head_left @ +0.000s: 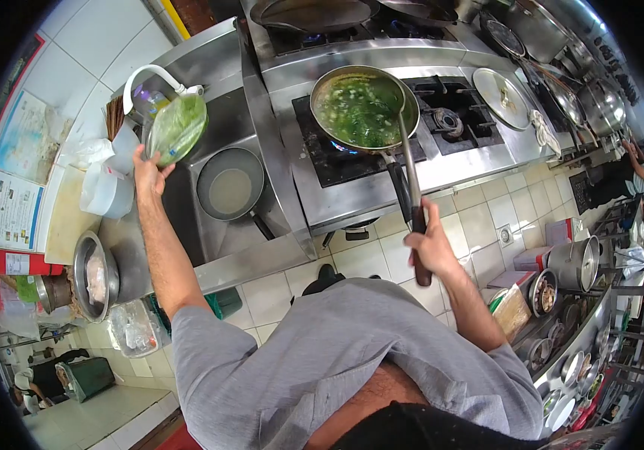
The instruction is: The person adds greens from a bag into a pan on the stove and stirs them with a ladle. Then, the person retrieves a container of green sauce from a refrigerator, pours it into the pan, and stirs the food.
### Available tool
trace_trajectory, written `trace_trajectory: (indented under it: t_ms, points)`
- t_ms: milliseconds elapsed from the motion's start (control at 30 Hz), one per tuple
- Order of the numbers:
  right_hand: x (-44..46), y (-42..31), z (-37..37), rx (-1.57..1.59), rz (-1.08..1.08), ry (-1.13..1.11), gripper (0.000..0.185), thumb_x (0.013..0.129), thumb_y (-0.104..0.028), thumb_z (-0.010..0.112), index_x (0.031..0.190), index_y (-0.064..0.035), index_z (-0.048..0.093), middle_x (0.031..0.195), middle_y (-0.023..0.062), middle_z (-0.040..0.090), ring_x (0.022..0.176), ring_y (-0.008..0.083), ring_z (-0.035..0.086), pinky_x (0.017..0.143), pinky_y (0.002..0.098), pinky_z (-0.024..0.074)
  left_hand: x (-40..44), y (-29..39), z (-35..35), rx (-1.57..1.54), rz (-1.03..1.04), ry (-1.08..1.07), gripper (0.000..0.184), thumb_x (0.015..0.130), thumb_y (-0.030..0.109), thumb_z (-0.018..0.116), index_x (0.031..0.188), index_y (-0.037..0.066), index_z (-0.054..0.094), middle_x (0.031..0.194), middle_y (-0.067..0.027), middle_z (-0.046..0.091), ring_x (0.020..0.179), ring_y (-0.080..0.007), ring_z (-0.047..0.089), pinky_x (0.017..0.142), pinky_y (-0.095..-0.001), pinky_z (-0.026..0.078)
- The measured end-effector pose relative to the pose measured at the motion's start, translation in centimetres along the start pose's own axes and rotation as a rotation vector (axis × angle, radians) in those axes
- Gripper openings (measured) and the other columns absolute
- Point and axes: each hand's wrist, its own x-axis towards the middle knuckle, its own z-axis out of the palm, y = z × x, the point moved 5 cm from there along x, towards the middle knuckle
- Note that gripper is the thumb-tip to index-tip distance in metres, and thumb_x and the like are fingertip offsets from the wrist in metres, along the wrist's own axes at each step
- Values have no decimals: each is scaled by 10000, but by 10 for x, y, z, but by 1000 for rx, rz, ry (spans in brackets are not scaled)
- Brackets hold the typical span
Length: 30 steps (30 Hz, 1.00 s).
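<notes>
My left hand point(153, 171) grips a clear plastic bag point(179, 129) with green contents, held up beside the white faucet over the sink. In my right hand point(433, 241) is the dark handle of a long metal cooking utensil point(407, 156). Its far end dips into a pan point(320, 124) of green, leafy, bubbling liquid, so its head is hidden. The pan sits on a lit burner, and its own handle point(397, 184) sticks out toward me beside the utensil. A smaller grey frying pan point(257, 176) with cloudy liquid lies in the sink below the bag.
A white faucet point(158, 69) arches at the sink's left. Nearby stand white plastic containers point(104, 191) and a metal bowl point(109, 262) holding pale food. Right of the burner are another burner point(448, 121) and a round lid point(501, 97). Other people are visible at the far edges.
</notes>
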Motion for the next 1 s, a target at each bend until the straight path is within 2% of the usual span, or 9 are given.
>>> trace_trajectory:
  t_ms: [167,233,333,533,600,800,867,933,1000]
  points:
    - [0,-22,1,648,193,-97,594,711,-10,552,1244,-152,332,596,88,483,333,157,413,287,279,291,23,-52,-12,59,-23,177,415,819,-47,428,1154,143,275,1101,-182,475,831,-320,605,536,-414,564]
    - [25,-16,-14,943,261,-214,489,754,20,510,1207,-138,413,572,98,468,339,164,417,284,278,306,47,-72,-19,40,2,225,403,778,-84,367,1101,150,311,1114,-178,434,866,-336,584,540,-432,574]
    - [35,-5,-12,596,98,-128,564,716,23,533,1233,-113,355,589,110,483,338,174,440,279,292,333,71,-82,-19,-114,-27,133,319,804,-69,291,1000,124,454,1117,-185,509,821,-326,601,545,-404,571]
    - [28,-17,10,475,60,2,615,698,17,543,1259,-108,322,545,88,477,329,170,439,285,274,349,124,-88,-33,-64,-66,175,442,828,-72,266,1208,46,458,1145,-204,515,841,-304,618,578,-371,577]
    - [30,-27,1,410,62,7,633,686,15,532,1273,-89,319,535,72,478,317,157,422,276,262,342,139,-92,-46,-86,-82,312,456,838,-68,278,1269,-11,416,1176,-206,499,852,-316,615,566,-370,585]
    - [30,-26,39,293,51,50,686,673,20,532,1297,-75,265,564,69,488,331,151,433,283,261,360,152,-110,-39,179,52,240,555,771,-145,392,1315,-50,342,1281,-181,231,907,-350,583,535,-372,602]
    - [29,-29,38,339,74,49,672,680,18,531,1295,-68,275,584,78,497,328,152,429,278,266,356,155,-116,-34,195,60,199,583,751,-145,410,1320,-49,332,1274,-189,249,891,-354,585,509,-375,598]
    - [36,-32,19,444,79,-57,670,687,13,532,1302,-69,280,598,80,503,339,153,440,285,271,359,156,-117,-39,73,54,293,618,754,-153,337,1356,-23,284,1156,-237,498,716,-312,631,491,-345,569]
    - [36,-40,23,413,84,-22,665,692,20,522,1306,-45,277,600,75,497,352,149,448,303,272,370,152,-118,-37,95,23,363,626,747,-161,357,1351,-5,302,1180,-226,478,772,-321,628,514,-349,581]
